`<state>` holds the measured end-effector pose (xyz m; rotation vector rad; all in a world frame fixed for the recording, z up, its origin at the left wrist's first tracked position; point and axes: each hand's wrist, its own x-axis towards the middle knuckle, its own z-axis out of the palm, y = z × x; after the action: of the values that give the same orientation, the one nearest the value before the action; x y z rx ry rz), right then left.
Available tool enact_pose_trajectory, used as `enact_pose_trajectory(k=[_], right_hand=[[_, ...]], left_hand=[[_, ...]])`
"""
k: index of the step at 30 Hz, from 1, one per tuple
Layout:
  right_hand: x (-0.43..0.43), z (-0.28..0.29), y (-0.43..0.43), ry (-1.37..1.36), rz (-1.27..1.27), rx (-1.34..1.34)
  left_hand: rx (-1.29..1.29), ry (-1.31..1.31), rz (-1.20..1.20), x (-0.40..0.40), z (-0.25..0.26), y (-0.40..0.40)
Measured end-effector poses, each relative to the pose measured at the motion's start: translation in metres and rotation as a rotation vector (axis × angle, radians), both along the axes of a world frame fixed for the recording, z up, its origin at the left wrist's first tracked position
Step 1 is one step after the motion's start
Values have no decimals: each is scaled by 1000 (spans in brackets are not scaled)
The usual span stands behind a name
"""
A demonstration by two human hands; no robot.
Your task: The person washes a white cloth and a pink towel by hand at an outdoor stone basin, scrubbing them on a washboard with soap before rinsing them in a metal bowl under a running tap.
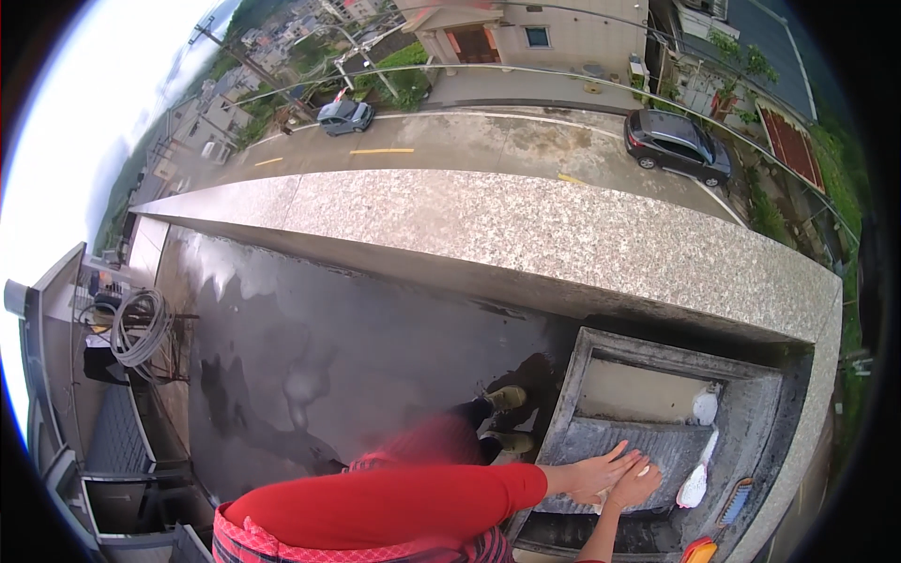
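Both hands meet over the ribbed washboard slab [535, 489] of a stone laundry sink [574, 380]. My left hand [595, 470] reaches in from the left, fingers stretched towards the right hand and touching it. My right hand [637, 487] comes up from the bottom edge, its fingers curled. Beneath and between them a bunched pale cloth [600, 504] is pressed to the slab, mostly hidden by the hands. Right of the slab lies a white, long-handled brush [694, 485]. A round white object [704, 407] sits at the sink's upper right corner.
A blue-bristled scrub brush [736, 501] and a red and yellow object [699, 550] lie on the right ledge. A granite-topped parapet [493, 218] runs beyond the sink, above a road with parked cars [676, 144]. The floor [338, 331] is wet. Coiled cable [141, 327] hangs at left.
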<state>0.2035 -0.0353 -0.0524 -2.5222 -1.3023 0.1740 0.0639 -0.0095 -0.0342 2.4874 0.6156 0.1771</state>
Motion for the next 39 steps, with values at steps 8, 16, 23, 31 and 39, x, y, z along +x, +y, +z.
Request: enact_pose_trajectory(k=[8,16,23,31,39], right_hand=[[8,-11,-1,102,-31,10],[-56,19,-55,9,218,217],[11,-3,17,-141,86,108],[-49,17,-32,111,158,261],[-59,18,-45,-62,145,238]], left_hand=[[284,188,-74,6,-3,4],[224,132,-86,0,-3,3],[20,75,-64,-4,6,0],[241,163,-104,-8,10,14],[136,273,-229,-1,10,22]])
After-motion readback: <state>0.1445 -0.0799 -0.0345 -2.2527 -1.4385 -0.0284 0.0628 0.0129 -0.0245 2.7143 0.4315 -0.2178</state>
